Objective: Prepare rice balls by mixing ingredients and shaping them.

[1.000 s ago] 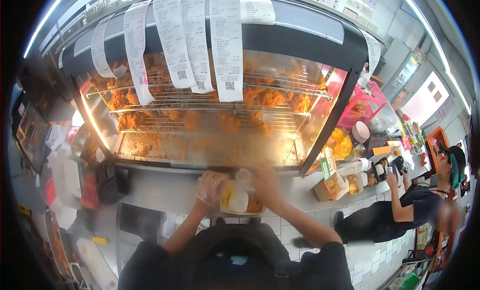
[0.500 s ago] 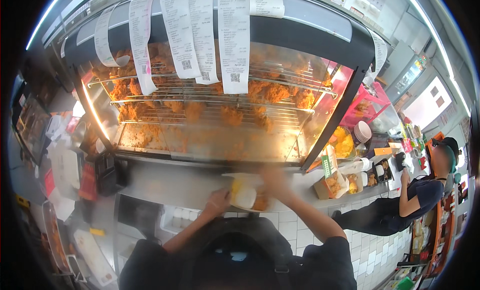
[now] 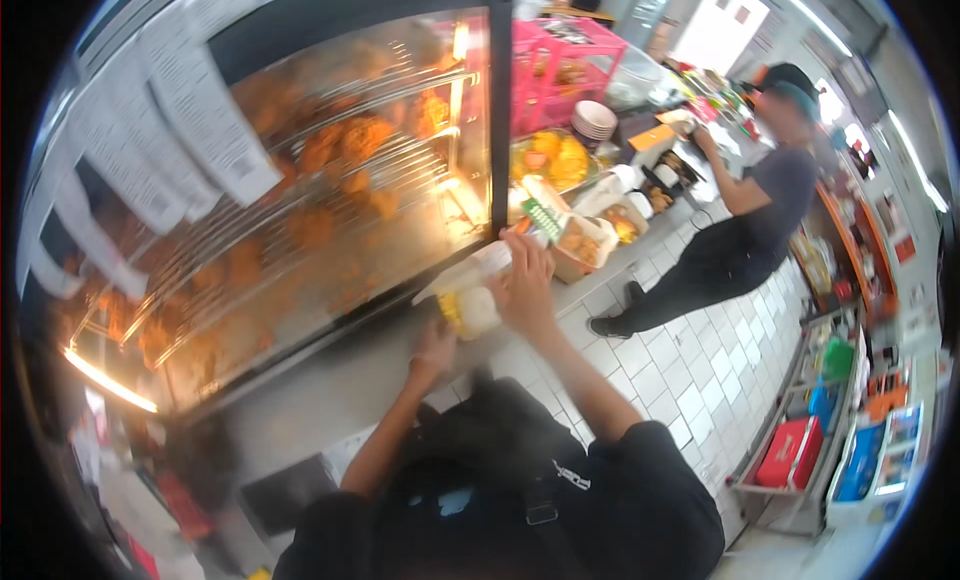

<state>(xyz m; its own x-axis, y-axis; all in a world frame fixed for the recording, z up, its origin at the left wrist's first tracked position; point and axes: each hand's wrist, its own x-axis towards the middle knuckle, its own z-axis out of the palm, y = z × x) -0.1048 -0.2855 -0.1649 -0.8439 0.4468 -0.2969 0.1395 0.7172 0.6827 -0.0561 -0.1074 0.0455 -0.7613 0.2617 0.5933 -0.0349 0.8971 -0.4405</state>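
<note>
Over the steel counter is an open white takeaway container (image 3: 466, 318) holding a white rounded portion that looks like rice and something yellow. Its pale raised lid (image 3: 482, 264) leans toward the display case. My left hand (image 3: 434, 348), somewhat blurred, is closed on the container's near left side. My right hand (image 3: 527, 285) is at the right of the container, with bent fingers gripping around the lid's corner. Just beyond those fingertips is a green and white box (image 3: 545, 220) with fried food (image 3: 582, 242) inside.
A lit glass case (image 3: 330, 190) with fried chicken on racks fills the left; paper receipts (image 3: 190, 90) hang on it. Beyond stand a pink crate (image 3: 565, 70), stacked white bowls (image 3: 594, 121) and a tray of yellow packets (image 3: 555, 162). A co-worker (image 3: 750, 195) stands at the counter's far right.
My view has swung to the right, and the case now slants at the left. Both hands and the container have shifted toward the boxes at the right. The right hand is less blurred.
</note>
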